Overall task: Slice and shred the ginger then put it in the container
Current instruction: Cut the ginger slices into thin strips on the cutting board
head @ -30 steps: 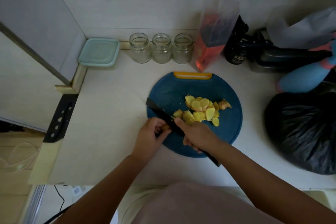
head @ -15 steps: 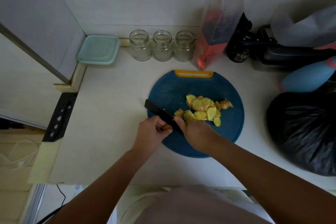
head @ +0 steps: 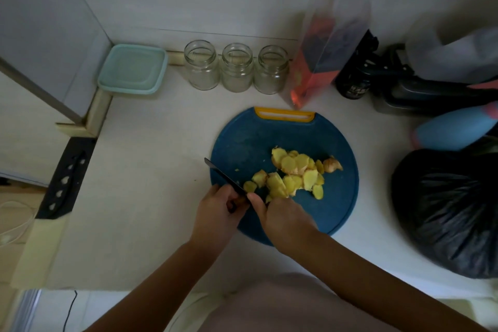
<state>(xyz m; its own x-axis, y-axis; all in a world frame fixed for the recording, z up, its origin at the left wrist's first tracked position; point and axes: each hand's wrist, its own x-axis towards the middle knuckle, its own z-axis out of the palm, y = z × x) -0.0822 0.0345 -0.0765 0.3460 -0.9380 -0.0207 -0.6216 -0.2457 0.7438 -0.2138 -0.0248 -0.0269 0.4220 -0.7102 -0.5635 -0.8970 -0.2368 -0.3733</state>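
On the round blue cutting board point(head: 242, 143), the right hand point(head: 283, 219) has a black knife point(head: 223, 174) in its grip beside yellow ginger slices point(head: 293, 172) — the left hand point(head: 215, 215) curls, grip contents hidden.

Your right hand point(head: 283, 218) covers the handle of the knife point(head: 223, 174), so only the dark blade shows, running toward the upper left. Your left hand point(head: 215, 213) curls against that blade. Whatever lies under its fingers is hidden in shadow, and you cannot tell what it holds. Both hands cover the near rim of the cutting board point(head: 248, 143). Your forearms are cut off by the bottom edge. The right edge crops the black bag point(head: 452, 210) and the blue bottle point(head: 455, 128). At upper centre the clear pouch point(head: 331, 43) is blurred, its contents only an orange smear. The label on the dark bottle point(head: 353, 86) beside it is too small to read.
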